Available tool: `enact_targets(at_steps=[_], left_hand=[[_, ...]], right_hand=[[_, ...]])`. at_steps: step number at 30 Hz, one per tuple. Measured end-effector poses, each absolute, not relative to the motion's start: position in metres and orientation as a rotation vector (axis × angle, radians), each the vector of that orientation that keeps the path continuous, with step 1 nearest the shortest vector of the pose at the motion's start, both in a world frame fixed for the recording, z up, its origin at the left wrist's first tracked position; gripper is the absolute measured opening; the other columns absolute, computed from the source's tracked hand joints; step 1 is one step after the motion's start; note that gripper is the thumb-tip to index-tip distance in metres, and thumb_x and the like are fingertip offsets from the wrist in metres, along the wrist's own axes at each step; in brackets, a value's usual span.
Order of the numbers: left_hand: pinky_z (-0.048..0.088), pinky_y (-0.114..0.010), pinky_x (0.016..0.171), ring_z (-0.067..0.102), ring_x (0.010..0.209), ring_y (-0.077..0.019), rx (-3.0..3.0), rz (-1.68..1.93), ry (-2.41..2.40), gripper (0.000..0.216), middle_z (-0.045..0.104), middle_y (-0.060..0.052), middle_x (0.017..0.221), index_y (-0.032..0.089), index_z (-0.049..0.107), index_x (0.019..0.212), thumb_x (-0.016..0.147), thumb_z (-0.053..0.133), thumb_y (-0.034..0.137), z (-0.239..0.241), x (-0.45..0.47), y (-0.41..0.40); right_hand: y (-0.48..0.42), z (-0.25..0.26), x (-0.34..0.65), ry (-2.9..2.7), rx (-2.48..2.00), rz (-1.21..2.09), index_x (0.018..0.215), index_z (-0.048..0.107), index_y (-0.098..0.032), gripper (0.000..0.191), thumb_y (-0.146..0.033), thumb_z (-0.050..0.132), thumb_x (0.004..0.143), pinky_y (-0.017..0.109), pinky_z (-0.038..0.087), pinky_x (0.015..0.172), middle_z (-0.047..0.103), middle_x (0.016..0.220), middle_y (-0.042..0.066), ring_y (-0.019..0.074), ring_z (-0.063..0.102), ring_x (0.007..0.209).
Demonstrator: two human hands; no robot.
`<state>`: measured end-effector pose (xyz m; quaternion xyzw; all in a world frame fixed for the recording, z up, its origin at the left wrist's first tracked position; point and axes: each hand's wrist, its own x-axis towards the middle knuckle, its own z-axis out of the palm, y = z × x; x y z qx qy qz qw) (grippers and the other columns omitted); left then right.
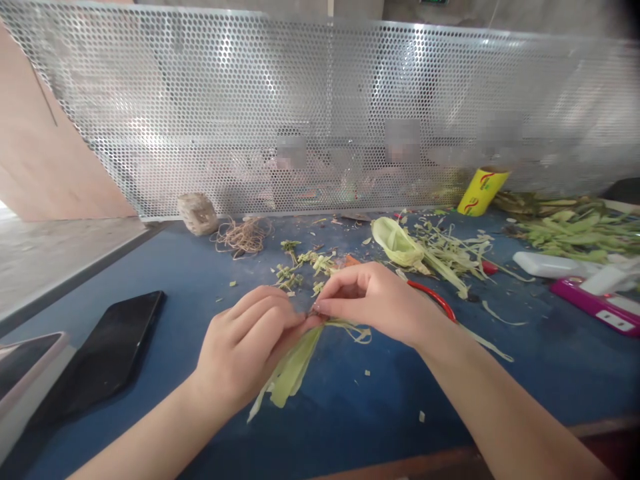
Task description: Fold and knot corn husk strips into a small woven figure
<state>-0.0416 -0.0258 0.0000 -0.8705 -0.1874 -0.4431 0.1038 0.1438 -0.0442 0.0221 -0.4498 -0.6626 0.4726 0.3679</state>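
My left hand [250, 340] is closed on a bundle of pale green corn husk [295, 367], whose loose ends hang down toward the table's front. Close against it, my right hand [373, 300] pinches at the bundle's gathered upper end. Something thin and brown shows between the fingertips, too small to name. Narrow husk strips [357, 330] curl out below the right fingers. Just beyond the hands lie small folded pieces of husk [290, 275]. A red curved handle [435, 297], perhaps of scissors, is partly hidden behind my right wrist.
Brown twine [243, 237] lies near a whitish block [197, 213]. Husk leaves [397, 241] and shreds cover the back right, by a yellow roll [483, 191]. A purple-and-white power strip [595, 307] is at right, a black phone [107, 353] at left. A perforated metal screen [325, 87] closes the back.
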Motion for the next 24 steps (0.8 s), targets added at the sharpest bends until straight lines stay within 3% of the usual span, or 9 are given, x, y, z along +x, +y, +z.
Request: enact_targets(at_steps=[10, 19, 24], left_hand=[[0.05, -0.025, 0.057, 0.057, 0.062, -0.0135, -2.546, -1.147, -0.459, 0.012, 0.06, 0.001, 0.063, 0.017, 0.055, 0.075, 0.071, 0.064, 0.01, 0.003, -0.039, -0.033], [0.048, -0.023, 0.054, 0.054, 0.056, -0.0108, -2.593, -1.353, -0.62, 0.017, 0.057, 0.002, 0.061, 0.02, 0.053, 0.074, 0.069, 0.066, 0.01, 0.008, -0.036, -0.036], [0.047, -0.02, 0.046, 0.056, 0.06, -0.0112, -2.812, -1.741, -1.14, 0.033, 0.057, 0.0, 0.079, 0.021, 0.049, 0.085, 0.061, 0.073, 0.023, 0.001, -0.028, -0.042]], right_hand=[[-0.045, 0.022, 0.141, -1.656, -1.164, 1.1, 0.074, 0.067, -0.018, 0.012, -0.029, 0.064, 0.069, 0.022, 0.049, 0.062, 0.069, 0.071, 0.001, 0.0126, 0.063, 0.068], [-0.044, 0.024, 0.143, -1.755, -1.179, 1.183, 0.075, 0.065, -0.018, 0.013, -0.03, 0.062, 0.073, 0.019, 0.043, 0.055, 0.064, 0.069, -0.001, 0.0091, 0.057, 0.063], [-0.042, 0.022, 0.143, -1.736, -1.066, 1.22, 0.076, 0.063, -0.018, 0.013, -0.03, 0.059, 0.075, 0.019, 0.042, 0.059, 0.063, 0.071, -0.002, 0.0088, 0.056, 0.066]])
